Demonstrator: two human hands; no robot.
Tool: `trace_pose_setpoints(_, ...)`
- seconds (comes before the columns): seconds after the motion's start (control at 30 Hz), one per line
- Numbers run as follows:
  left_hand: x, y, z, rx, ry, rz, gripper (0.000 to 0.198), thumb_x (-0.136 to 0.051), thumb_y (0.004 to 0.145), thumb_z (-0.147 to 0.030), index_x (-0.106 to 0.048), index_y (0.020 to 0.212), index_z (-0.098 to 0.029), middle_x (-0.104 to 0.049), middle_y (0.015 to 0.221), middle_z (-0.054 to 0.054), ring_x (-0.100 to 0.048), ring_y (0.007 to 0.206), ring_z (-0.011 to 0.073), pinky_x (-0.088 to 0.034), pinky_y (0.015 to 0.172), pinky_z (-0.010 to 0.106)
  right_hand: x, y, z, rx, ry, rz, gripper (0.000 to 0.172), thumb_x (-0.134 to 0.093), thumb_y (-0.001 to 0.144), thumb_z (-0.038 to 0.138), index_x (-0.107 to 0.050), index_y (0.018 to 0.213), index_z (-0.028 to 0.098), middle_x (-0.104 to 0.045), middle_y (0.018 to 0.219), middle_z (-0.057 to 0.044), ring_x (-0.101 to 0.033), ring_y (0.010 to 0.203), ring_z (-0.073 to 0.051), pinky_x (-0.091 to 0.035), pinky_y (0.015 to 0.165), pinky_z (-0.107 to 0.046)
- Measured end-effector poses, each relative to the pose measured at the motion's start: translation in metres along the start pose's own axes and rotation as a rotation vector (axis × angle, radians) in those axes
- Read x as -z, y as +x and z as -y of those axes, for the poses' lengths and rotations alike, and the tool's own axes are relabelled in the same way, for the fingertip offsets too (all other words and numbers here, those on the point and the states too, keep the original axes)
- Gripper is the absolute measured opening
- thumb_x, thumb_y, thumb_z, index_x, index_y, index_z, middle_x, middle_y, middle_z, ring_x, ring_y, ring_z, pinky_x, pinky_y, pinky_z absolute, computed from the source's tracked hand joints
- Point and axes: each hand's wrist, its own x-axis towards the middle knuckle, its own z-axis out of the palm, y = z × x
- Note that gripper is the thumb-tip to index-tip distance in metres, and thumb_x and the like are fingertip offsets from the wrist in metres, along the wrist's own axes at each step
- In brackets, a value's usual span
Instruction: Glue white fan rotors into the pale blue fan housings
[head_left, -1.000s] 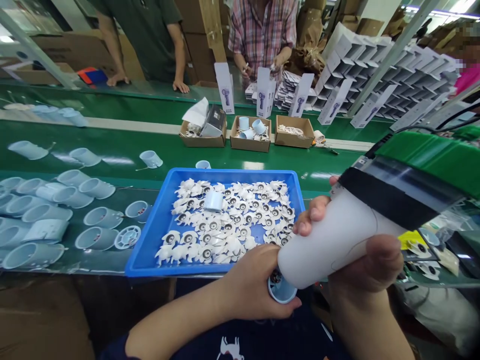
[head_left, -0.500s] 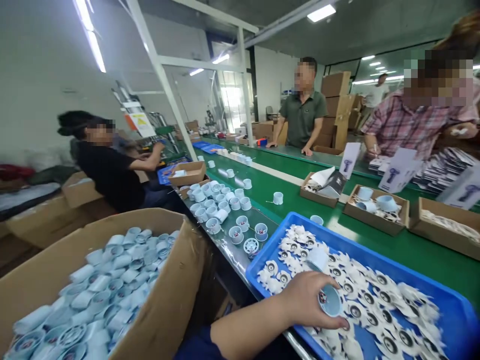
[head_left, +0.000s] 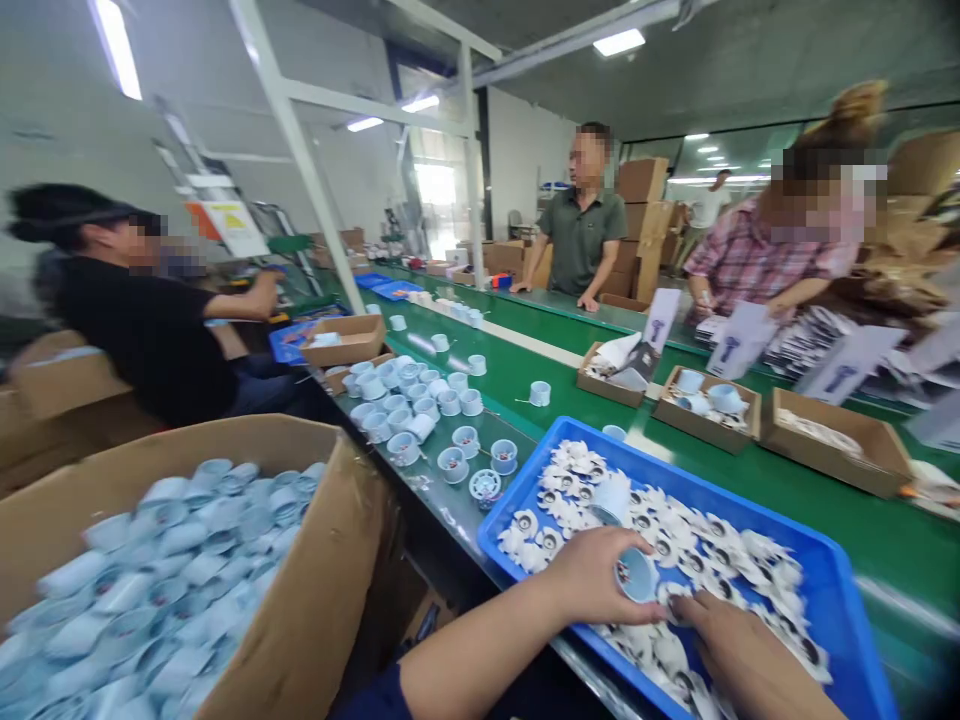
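My left hand [head_left: 592, 580] is closed around a light-blue cylindrical housing [head_left: 639, 576], its open end toward me with small reddish parts inside. At the lower right, my right hand [head_left: 742, 645] has its fingers closed on a white fan blade [head_left: 667, 594], right beside the housing. Both hands are over a blue tray [head_left: 862, 635] filled with white fan blades [head_left: 709, 560] with dark metal centres. Another light-blue housing [head_left: 611, 502] lies on the blades behind my left hand. Part of the blade in my right hand is covered by the fingers.
A large cardboard box [head_left: 300, 560] of light-blue housings stands at left. More housings [head_left: 405, 450] crowd the bench edge by the green conveyor [head_left: 517, 425]. Small cartons [head_left: 705, 425] stand beyond the tray. One person [head_left: 150, 320] sits at left; two others stand across the line.
My right hand has come in from the lower right and closed on a fan blade. My left hand still holds the housing. The camera view has turned slightly right.
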Motion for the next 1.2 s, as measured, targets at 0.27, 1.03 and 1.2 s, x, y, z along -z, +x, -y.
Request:
trace_pose_setpoints(0.27, 0.001, 0.004, 0.003, -0.057, -0.049, 0.048, 0.049, -0.080, 0.066, -0.034, -0.062, 0.110, -0.023, -0.069, 0.114, 0.006, -0.064, 0.107, 0.0262, -0.048, 0.097, 0.038, 0.055, 0.019, 0.043, -0.248, -0.096, -0.027, 0.029, -0.053, 0.089, 0.014, -0.060, 0.116, 0.019, -0.062, 0.107, -0.010, -0.060, 0.099, -0.027, -0.046, 0.082, -0.036)
trace_pose_setpoints(1.03, 0.007, 0.005, -0.002, 0.013, -0.053, 0.074, 0.044, -0.076, 0.070, -0.033, -0.062, 0.110, -0.024, -0.068, 0.116, 0.003, -0.063, 0.110, 0.0255, -0.048, 0.098, 0.037, 0.066, 0.023, 0.026, -0.153, -0.200, -0.035, 0.014, -0.056, 0.097, 0.023, -0.063, 0.105, 0.015, -0.060, 0.106, -0.006, -0.055, 0.105, -0.024, -0.044, 0.093, -0.044)
trace_pose_setpoints(1.2, 0.008, 0.004, 0.000, 0.024, -0.064, 0.045, 0.043, -0.077, 0.069, -0.032, -0.063, 0.109, -0.024, -0.068, 0.116, 0.004, -0.063, 0.109, 0.0260, -0.048, 0.097, 0.037, 0.060, 0.035, 0.026, -0.213, -0.226, -0.062, 0.028, -0.060, 0.095, 0.032, -0.057, 0.118, 0.015, -0.058, 0.112, -0.008, -0.056, 0.105, -0.025, -0.048, 0.090, -0.044)
